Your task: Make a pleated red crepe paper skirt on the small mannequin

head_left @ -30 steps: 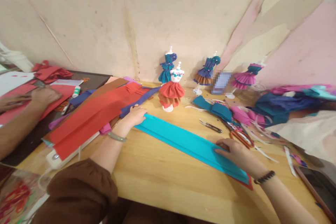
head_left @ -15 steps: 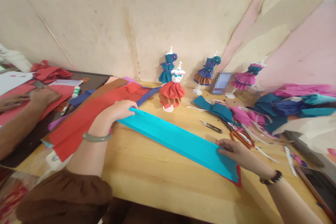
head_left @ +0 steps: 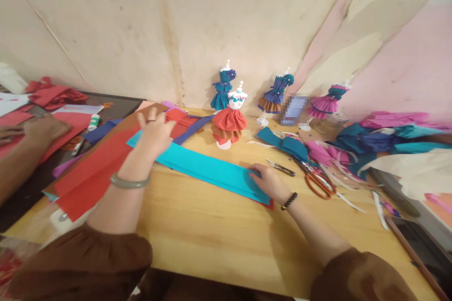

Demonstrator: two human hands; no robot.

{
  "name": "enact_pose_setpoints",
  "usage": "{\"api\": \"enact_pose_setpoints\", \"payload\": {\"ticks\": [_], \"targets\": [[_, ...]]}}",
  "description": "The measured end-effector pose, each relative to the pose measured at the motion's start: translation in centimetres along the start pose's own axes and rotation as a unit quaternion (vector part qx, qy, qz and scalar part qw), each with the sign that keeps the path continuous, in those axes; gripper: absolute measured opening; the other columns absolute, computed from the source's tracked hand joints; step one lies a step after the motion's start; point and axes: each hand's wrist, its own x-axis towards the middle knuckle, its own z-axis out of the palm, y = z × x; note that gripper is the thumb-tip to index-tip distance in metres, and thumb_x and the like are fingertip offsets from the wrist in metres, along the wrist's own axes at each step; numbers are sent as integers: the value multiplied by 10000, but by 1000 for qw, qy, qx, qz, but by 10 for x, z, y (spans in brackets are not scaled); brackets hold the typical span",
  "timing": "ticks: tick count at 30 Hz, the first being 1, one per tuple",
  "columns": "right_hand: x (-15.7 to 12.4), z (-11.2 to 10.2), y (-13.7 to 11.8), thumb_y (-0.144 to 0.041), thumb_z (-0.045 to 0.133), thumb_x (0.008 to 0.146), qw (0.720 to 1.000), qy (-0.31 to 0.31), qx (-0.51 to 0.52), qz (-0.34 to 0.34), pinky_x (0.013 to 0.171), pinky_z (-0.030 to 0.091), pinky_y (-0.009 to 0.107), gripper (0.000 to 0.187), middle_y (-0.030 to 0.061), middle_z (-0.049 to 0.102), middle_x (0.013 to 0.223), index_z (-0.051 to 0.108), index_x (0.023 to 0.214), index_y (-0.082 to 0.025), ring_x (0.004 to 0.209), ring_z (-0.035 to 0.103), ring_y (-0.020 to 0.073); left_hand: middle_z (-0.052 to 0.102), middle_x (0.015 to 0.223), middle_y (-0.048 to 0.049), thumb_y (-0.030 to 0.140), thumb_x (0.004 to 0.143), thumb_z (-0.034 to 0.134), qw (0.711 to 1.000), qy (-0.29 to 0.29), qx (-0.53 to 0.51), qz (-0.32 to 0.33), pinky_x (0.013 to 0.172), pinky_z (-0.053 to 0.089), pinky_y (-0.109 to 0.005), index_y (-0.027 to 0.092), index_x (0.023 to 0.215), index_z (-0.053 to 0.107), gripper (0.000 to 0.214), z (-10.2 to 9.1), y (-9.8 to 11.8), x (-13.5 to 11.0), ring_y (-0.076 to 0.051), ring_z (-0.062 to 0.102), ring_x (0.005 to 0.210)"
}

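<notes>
A long turquoise strip [head_left: 208, 169] of cloth or paper lies slantwise over the table, with a red layer showing under its right end. My left hand [head_left: 153, 134] is above the strip's left part, fingers spread and apart. At the right end, my right hand [head_left: 270, 182] grips the strip, its fingertips on the upper face. Under and beside my left hand lie red sheets [head_left: 95, 164] and a brown sheet [head_left: 116, 127]. Just beyond the strip stands a small dress form [head_left: 229, 120] in a red and brown ruffled skirt.
Further dress forms [head_left: 277, 96] stand by the wall. Thread snips [head_left: 280, 168], orange-handled scissors [head_left: 319, 184] and teal scraps [head_left: 286, 145] lie right. A phone [head_left: 420, 249] rests at the right edge. Another person's hand [head_left: 47, 127] is over red material at left, near a glue stick [head_left: 93, 122].
The turquoise strip has shifted left along with my right hand. My left hand has let go of its left end, risen slightly and spread its fingers.
</notes>
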Motion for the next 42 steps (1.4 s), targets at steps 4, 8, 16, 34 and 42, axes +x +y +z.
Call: {"api": "enact_pose_setpoints", "payload": {"ticks": [4, 8, 16, 34, 42], "targets": [[-7, 4, 1, -218, 507, 917, 999, 30, -35, -27, 884, 547, 359, 216, 95, 747, 1037, 694, 1022, -198, 970, 696, 228, 678, 1062, -112, 231, 935, 495, 967, -71, -101, 224, 978, 450, -389, 166, 1000, 730, 253, 33, 101, -24, -257, 599, 1079], [-13, -15, 33, -245, 475, 938, 993, 82, -79, -24, 965, 516, 428, 249, 132, 730, 1070, 704, 1014, -185, 1051, 663, 268, 711, 967, -115, 276, 927, 569, 937, -123, -136, 297, 857, 487, -351, 154, 949, 715, 191, 62, 166, -39, -242, 661, 945], [-40, -37, 88, -133, 443, 870, 988, 98, -116, 7, 987, 501, 466, 330, 177, 736, 1074, 701, 1074, -131, 1060, 664, 305, 739, 993, -63, 322, 919, 620, 920, -147, -140, 334, 759, 487, -307, 184, 961, 687, 159, 83, 190, -31, -229, 690, 934], [-65, -34, 54, -479, 587, 911, 980, 75, 155, 96, 806, 573, 376, 325, 113, 738, 1013, 648, 1039, -186, 914, 705, 247, 627, 996, -86, 416, 885, 654, 920, 12, -69, 387, 765, 463, -324, 171, 1095, 634, 323, 113, 197, -42, -249, 582, 978], [-59, -18, 46, -157, 605, 867, 994, 97, 51, 13, 780, 536, 356, 126, 81, 762, 932, 690, 950, -199, 854, 709, 228, 620, 981, -81, 437, 899, 612, 913, -5, -89, 397, 779, 469, -342, 167, 1077, 655, 327, 115, 193, -39, -253, 569, 961]]}}
